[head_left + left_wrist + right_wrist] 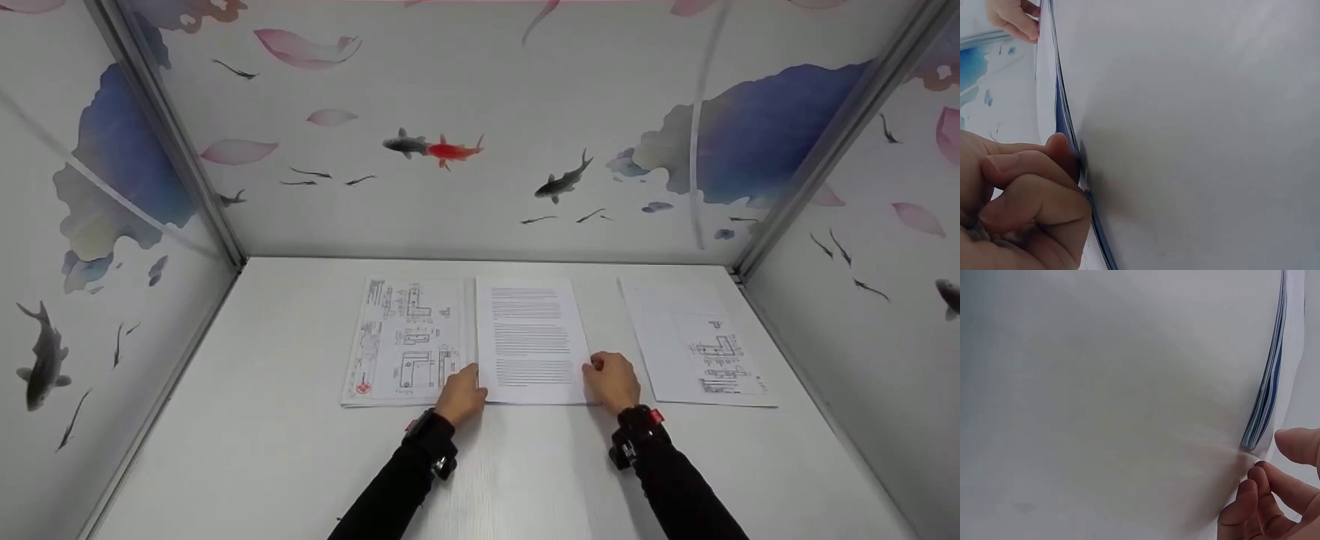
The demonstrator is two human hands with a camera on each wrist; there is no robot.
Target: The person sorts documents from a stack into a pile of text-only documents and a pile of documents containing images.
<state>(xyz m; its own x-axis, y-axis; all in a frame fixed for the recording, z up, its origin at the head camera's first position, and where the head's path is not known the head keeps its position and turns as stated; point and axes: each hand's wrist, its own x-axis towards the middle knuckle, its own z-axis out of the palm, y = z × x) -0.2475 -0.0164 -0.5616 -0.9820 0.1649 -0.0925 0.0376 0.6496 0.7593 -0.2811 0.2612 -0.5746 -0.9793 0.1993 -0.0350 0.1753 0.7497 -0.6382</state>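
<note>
White flat table (pixel 262 465). White rectangular text-printed paper stack (pixel 529 337) lay between drawing-printed white sheets (pixel 409 341) at nine o'clock and sparser white sheets (pixel 667 337) at three. Sheets might splay, I judged, from uneven pressure. Left hand (pixel 460 396), seven o'clock, right hand (pixel 613 382), four: both bent-fingered, touching stack edges; pinching or merely pressing, couldn't tell.
</note>
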